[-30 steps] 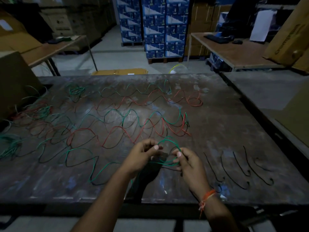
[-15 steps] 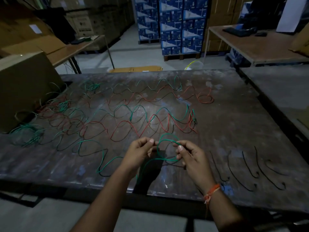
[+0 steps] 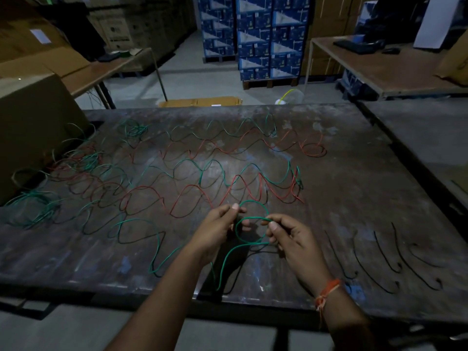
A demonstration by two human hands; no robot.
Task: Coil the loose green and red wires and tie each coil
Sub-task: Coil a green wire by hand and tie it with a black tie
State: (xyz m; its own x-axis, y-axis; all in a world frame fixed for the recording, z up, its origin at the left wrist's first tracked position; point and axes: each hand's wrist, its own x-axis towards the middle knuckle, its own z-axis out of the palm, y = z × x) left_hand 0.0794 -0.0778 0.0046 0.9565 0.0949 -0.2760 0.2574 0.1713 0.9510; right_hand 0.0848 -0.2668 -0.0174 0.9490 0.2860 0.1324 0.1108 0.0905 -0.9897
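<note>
A person stands at a dark, worn metal table (image 3: 342,198) in a dim storeroom, seen from a camera on their head. Both bare hands are raised just above the near edge of the table, close together. The left hand (image 3: 217,229) pinches a green wire (image 3: 249,240) between thumb and forefinger, and the right hand (image 3: 293,240), which has an orange thread (image 3: 326,292) tied at the wrist, pinches the same wire a little to the right. Between the two hands the wire forms a couple of small round loops, one above the other, and a loose tail drops from them toward the near edge of the table, then runs off to the left across the tabletop. Further back on the table, long green wires (image 3: 215,168) and red wires (image 3: 192,196) lie spread in wavy rows, crossing one another. At the left end of the table sits a tangled green bundle (image 3: 38,206), beside a cardboard box (image 3: 35,122). Near the right end of the table, close to the right hand, several short black ties (image 3: 379,262) lie side by side with hooked ends. Beyond the table's far edge stand stacks of blue boxes (image 3: 255,36).
</note>
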